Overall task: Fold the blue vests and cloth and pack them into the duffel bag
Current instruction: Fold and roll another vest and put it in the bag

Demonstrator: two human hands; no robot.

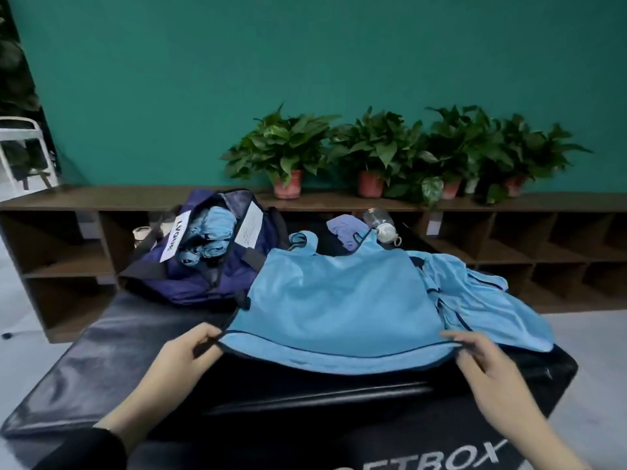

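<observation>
**A:** On the black padded tabletop (101, 361): one blue vest (339, 300) spread flat, straps pointing away from the person, hem at the near side. Hem edge looks lifted off the surface.

**B:** Hands?

**A:** Left hand (183, 354) pinches the hem's left corner, thumb and fingers (207, 334) curled on the dark trim. Right hand (481, 357) pinches the right corner the same way. Both gripping the vest, nothing else.

**B:** Duffel bag?

**A:** Duffel bag (203, 266), dark purple, sits at the far left of the tabletop, just beside the vest's left edge. Top is open. Rolled blue bundles (210, 235) inside it; count unclear, at least two. White label with dark lettering on the left rim, white paper tag on the right rim.

**B:** Remaining items?

**A:** More blue fabric (481, 300) heaped to the right of the spread vest, partly tucked under its right edge, trailing toward the tabletop's right edge. Can't tell how many pieces. A purple cloth (346, 228) lies behind the vest near the far edge, next to a clear plastic bottle (378, 218) and a small white object I can't identify.

**B:** Background?

**A:** Brown wooden shelf unit (68, 232) along a teal wall (305, 62), a row of potted plants (288, 154) on top. White chair frame at far left.
</observation>
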